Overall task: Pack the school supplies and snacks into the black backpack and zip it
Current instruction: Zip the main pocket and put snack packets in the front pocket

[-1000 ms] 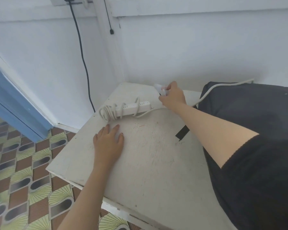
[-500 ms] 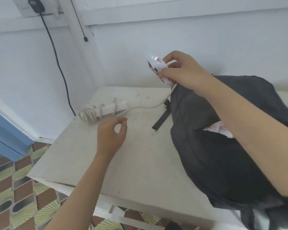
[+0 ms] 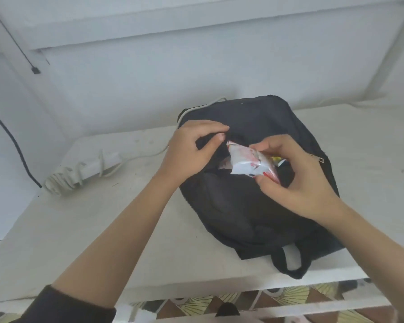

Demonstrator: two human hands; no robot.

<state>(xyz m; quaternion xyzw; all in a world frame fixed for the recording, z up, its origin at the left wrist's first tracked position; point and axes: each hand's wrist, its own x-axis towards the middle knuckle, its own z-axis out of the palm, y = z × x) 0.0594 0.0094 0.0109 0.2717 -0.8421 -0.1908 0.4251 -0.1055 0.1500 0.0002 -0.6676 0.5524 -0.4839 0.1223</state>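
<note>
— What is the right hand (image 3: 296, 180) doing?

— Its fingers and thumb are curled round a snack packet (image 3: 250, 164), white with red print, crumpled. The packet sits at the mouth of the backpack (image 3: 243, 206), its lower end down in the open slit and the rest above it.

— And the left hand (image 3: 191, 150)?

— It pinches the black fabric at the far edge of that same opening, thumb against the fingertips, just beside the packet.

— Anything else in the opening?

— A bit of yellow and other colours shows behind the packet, too small to make out.

— How does the backpack lie?

— Flat on the white counter (image 3: 103, 229), with its carry loop (image 3: 289, 262) towards the near edge. A metal zipper pull (image 3: 318, 159) lies on the right side of the bag, past the right hand.

— What's around it?

— A white power strip (image 3: 89, 169) with its cord wound round it lies on the counter to the left, well apart from the bag; its cord runs along to the bag's far corner. A black cable (image 3: 9, 141) hangs down the wall further left. Patterned floor tiles (image 3: 289, 297) show below the counter's front edge.
</note>
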